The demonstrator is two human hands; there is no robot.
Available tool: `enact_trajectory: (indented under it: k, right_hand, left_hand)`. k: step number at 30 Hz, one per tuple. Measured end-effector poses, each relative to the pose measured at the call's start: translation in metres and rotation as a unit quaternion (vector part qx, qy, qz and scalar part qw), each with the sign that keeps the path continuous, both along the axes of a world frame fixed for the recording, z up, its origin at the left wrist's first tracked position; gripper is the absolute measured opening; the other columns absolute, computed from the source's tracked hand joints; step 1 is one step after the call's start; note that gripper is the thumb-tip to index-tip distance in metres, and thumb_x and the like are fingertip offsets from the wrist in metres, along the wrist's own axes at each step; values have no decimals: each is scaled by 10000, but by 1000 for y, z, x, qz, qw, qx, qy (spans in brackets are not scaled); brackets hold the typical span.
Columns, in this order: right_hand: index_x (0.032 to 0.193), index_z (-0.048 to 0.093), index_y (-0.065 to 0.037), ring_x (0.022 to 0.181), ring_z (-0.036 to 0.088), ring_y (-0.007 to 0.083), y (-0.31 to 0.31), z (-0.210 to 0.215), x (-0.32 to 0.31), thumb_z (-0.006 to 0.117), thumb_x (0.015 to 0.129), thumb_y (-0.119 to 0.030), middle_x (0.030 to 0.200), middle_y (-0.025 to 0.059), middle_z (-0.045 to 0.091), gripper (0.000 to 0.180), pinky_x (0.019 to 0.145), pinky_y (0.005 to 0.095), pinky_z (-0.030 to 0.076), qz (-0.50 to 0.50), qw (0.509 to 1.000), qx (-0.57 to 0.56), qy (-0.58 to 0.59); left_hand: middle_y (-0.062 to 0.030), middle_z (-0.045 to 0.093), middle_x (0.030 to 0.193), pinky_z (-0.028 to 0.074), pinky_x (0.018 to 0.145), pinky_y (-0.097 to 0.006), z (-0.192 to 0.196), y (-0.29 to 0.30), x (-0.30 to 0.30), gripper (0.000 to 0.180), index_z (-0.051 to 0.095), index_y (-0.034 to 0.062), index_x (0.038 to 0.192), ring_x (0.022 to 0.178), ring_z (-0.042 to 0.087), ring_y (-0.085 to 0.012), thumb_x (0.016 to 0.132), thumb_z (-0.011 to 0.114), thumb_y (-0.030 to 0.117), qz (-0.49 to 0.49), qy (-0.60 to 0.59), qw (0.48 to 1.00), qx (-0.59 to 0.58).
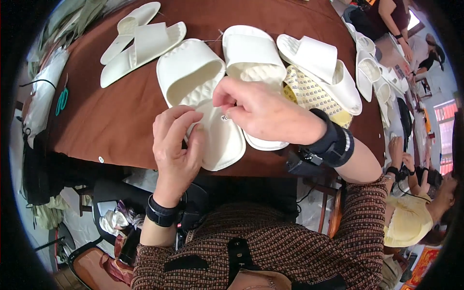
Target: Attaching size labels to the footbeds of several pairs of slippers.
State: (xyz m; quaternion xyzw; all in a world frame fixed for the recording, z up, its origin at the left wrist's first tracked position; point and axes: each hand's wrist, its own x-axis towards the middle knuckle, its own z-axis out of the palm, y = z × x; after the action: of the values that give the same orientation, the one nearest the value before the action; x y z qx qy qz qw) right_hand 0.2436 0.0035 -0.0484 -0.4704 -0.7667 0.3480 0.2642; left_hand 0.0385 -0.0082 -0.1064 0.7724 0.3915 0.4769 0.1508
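Note:
Two white slide slippers lie side by side on the brown table (116,116) in front of me. My left hand (176,145) rests on the heel edge of the left slipper (193,82), fingers curled against its sole. My right hand (261,113) is above the heel of the right slipper (253,58), thumb and fingers pinched together over a small round sticker on the left slipper's insole; whether it grips the sticker or a thread I cannot tell. Both wrists wear black bands.
More white slippers lie at the back left (140,41) and at the right (319,63), one over a yellow patterned sheet (314,94). Green-handled scissors (61,99) lie at the left edge. Other people sit at the right (411,217) and far right (396,19).

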Motion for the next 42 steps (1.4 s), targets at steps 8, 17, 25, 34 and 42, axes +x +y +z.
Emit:
enact_trajectory:
  k: [8, 17, 25, 34, 42]
  right_hand:
    - [1042, 523, 7, 806, 630, 295, 5, -6, -5, 510, 894, -17, 852, 158, 619, 150, 750, 377, 503, 16, 1000, 13, -21]
    - [1030, 528, -11, 816, 652, 363, 5, -5, -7, 516, 888, -11, 909, 176, 646, 142, 718, 417, 509, 48, 994, 77, -56]
    - [1038, 499, -44, 803, 638, 378, 6, -6, -10, 539, 891, -16, 960, 156, 614, 155, 685, 457, 490, 81, 982, 117, -122]
    - [1010, 504, -22, 871, 622, 370, 12, -14, -12, 549, 868, -1, 963, 162, 604, 151, 739, 449, 483, 59, 989, 111, -84]
    - [1002, 513, 16, 879, 625, 405, 20, -19, -14, 537, 847, 26, 925, 209, 613, 157, 753, 461, 494, 40, 986, 144, -72]
  left_hand:
    - [-96, 638, 999, 439, 802, -366, -1, 2, 1, 238, 673, 47, 960, 892, 579, -276, 743, 666, -50, 2, -18, 1000, -4]
    - [-57, 593, 910, 403, 763, -373, 1, 2, 1, 280, 688, 71, 931, 851, 552, -252, 675, 686, -42, -11, 60, 996, 70]
    - [-35, 571, 893, 404, 778, -381, 1, 0, 3, 271, 720, 91, 919, 859, 542, -240, 673, 696, -20, -8, 113, 990, 83]
    - [-40, 569, 896, 404, 799, -384, 4, -1, 3, 246, 720, 83, 889, 867, 539, -248, 668, 679, -18, -21, 127, 989, 69]
    - [-61, 556, 890, 409, 778, -380, 4, 0, 3, 271, 713, 71, 902, 860, 519, -264, 667, 642, -43, -22, 124, 989, 73]
